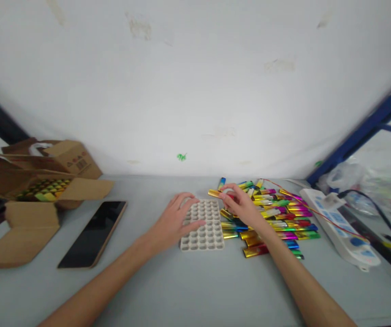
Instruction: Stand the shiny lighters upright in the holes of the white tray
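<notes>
My left hand lies over the left side of a pale tray, thumb and fingers spread apart. Rows of small rounded holes cover the tray, and the holes that show hold nothing. Pinched between the fingertips of my right hand is a shiny gold lighter, just beyond the tray's far right corner; my fingers hide part of it. Beneath and around that hand spreads a loose pile of metallic lighters in gold, blue, green, red and magenta.
To the left lies a black-screened phone. Behind it, an open cardboard box holds rows of yellow and green pieces. A white power strip with a plugged-in cable borders the pile on the right. A white wall closes off the back.
</notes>
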A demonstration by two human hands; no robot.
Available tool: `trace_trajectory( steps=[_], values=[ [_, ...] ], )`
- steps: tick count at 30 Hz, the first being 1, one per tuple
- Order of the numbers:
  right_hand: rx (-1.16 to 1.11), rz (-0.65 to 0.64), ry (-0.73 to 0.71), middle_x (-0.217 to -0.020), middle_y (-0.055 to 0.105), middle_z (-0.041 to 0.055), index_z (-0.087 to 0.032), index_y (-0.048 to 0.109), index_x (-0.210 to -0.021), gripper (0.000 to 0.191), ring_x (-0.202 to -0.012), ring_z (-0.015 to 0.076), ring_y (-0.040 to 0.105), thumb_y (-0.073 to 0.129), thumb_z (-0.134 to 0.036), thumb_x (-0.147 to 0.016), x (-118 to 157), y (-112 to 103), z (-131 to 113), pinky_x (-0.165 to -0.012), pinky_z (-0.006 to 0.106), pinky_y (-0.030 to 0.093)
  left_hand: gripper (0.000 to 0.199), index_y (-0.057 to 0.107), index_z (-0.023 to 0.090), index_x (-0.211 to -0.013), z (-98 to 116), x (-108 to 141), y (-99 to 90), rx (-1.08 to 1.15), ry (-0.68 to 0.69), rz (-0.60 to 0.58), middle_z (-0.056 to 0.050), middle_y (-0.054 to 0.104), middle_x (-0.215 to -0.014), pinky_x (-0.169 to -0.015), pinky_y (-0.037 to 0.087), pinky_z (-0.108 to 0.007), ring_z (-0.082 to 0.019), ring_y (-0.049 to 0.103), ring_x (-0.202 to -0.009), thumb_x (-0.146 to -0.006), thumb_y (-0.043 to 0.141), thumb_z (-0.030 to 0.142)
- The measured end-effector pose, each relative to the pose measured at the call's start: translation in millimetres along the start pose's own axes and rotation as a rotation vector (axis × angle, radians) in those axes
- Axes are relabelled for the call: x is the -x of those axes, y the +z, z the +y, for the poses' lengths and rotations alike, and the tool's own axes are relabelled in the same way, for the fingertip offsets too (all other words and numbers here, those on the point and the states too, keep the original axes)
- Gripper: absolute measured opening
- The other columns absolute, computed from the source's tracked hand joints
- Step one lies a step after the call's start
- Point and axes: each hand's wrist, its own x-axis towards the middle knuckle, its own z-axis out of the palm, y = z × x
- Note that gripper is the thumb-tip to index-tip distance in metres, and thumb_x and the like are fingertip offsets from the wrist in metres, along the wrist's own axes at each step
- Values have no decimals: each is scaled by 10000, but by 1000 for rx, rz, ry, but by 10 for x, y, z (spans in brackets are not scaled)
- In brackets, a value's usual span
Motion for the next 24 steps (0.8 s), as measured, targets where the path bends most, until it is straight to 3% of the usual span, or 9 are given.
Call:
trace_trajectory(
  steps=[3,5,7,11,15,17,20,22,24],
  values=[
    [-164,-27,59,-596,518,-85,-237,557,-930,441,-463,90,390,744,-628,-847,59,147,14,-432,203,277,422,608,229,-1308,-3,-38,3,120,-85,118,-76,678,-1226,-1028,522,-386,-225,642,-1127,-974,644,484],
    [-189,-40,60,-573,497,-84,-221,578,-869,432,-464,85,376,771,-606,-835,92,240,11,-432,207,259,422,636,222,-1284,30,-49,21,217,-134,82,-27,732,-1039,-829,550,-314,-180,661,-875,-947,684,473],
    [-179,-21,30,-567,454,-86,-199,635,-864,402,-479,83,368,785,-571,-841,118,320,-1,-443,213,260,360,701,213,-1207,86,-53,35,286,-147,-2,1,742,-904,-690,501,-269,-146,607,-715,-945,688,460],
    [-183,-60,-4,-635,522,-51,-184,724,-976,376,-516,96,448,720,-554,-910,157,373,-52,-480,229,353,233,775,212,-1047,167,-60,55,360,-132,-74,-5,770,-895,-689,466,-258,-140,604,-716,-978,649,396],
    [-196,-48,-62,-790,662,0,-205,680,-1188,398,-617,136,586,639,-538,-975,191,277,-100,-580,265,489,282,693,192,-1145,118,-75,83,600,-234,-3,-56,778,-958,-662,497,-266,-165,672,-757,-990,626,418],
    [-86,11,-110,-798,670,7,-210,655,-1218,361,-671,155,618,576,-503,-1022,205,219,-107,-622,280,514,352,616,181,-1200,84,-88,80,781,-268,16,-68,754,-919,-577,484,-257,-165,673,-706,-991,615,465],
    [256,57,-225,-899,709,49,-208,675,-1137,245,-826,197,667,534,-392,-1060,223,178,-97,-783,347,554,386,575,180,-1175,59,-114,44,940,-251,59,-89,715,-1010,-580,506,-257,-172,684,-776,-960,659,491],
    [466,22,-334,-1045,718,87,-207,686,-1108,182,-990,236,669,552,-316,-1052,240,189,-79,-927,416,548,350,564,189,-1086,49,-132,19,965,-262,97,-66,695,-1002,-572,480,-234,-126,631,-721,-946,684,486],
    [596,-41,-418,-1178,695,115,-205,688,-1134,158,-1140,272,632,592,-278,-1032,261,225,-55,-1024,471,522,346,527,204,-1005,32,-145,6,981,-314,136,4,650,-846,-516,391,-197,-73,507,-589,-941,684,506]
  ],
)
